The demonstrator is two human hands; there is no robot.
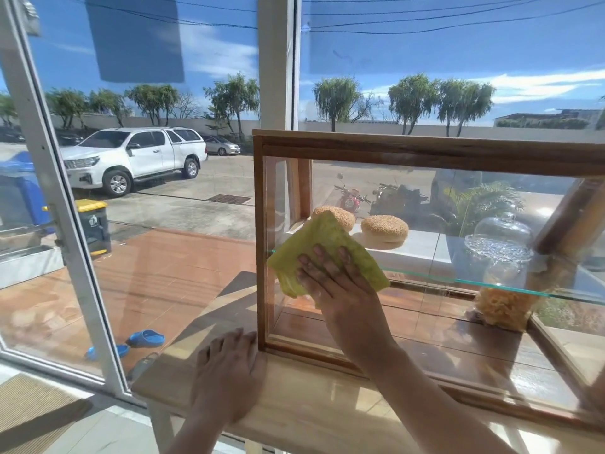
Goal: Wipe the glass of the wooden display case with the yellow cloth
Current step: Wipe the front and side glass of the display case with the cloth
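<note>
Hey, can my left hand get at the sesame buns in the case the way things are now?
Probably not from here. The left hand rests flat on the wooden counter outside the display case, and the front glass stands between it and the sesame buns on the shelf. No opening shows on this side.

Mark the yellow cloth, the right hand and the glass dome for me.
yellow cloth (pixel 322 235): head view, upper bare part.
right hand (pixel 340 290): head view, back of the hand.
glass dome (pixel 502 229): head view, dome's rounded wall.
</note>
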